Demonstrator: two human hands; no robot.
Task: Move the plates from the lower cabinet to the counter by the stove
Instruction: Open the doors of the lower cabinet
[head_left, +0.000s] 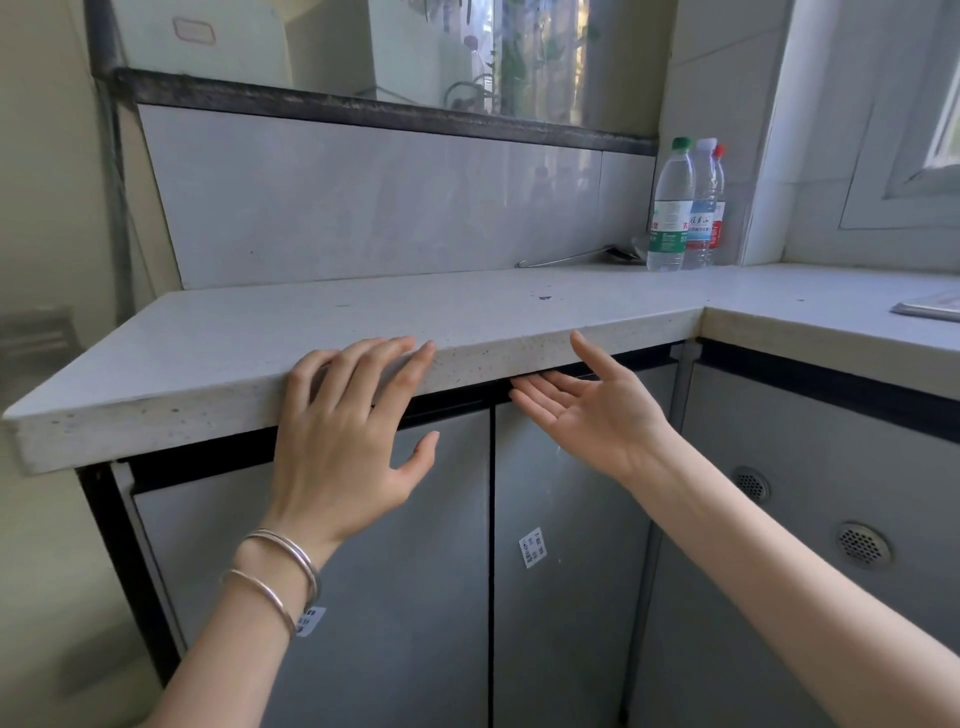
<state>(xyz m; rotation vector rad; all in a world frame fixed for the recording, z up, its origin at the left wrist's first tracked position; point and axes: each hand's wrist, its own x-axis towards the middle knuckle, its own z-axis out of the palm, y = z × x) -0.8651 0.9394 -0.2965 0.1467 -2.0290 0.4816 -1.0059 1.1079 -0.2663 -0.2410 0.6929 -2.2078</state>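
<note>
1. Under the counter (363, 322) lip, at the lower cabinet: the left door (405, 571) and right door (571, 519) are both shut. The plates are out of sight. We judge them to be behind one of these doors, but cannot tell which.
2. Left hand (343, 447): fingers spread and draped over the counter's front edge, holding nothing. There are two bangles (280, 571) on that wrist.
3. Right hand (587, 410): palm up, fingers straight and close together, tips at the dark gap above the right door. It holds nothing.
4. Risk: we see no handle. Fingers pulling from that gap could slip off the door's top edge, or get nipped against the counter's underside.
5. Risk: the left forearm lies across the left door's face, so that door would be blocked if it swings out.
6. Risk: the bangles could knock plate rims on the reach inside.
7. Around: three water bottles (685, 208) stand in the back corner, with a metal utensil (566, 258) lying just beside them. Both crowd that end of the counter.
8. Far right: a metal rim (930, 306), sink or stove we cannot tell. Round vents (862, 544) sit in the neighbouring panel. No stove is plainly in view, so the set-down spot is unconfirmed.
</note>
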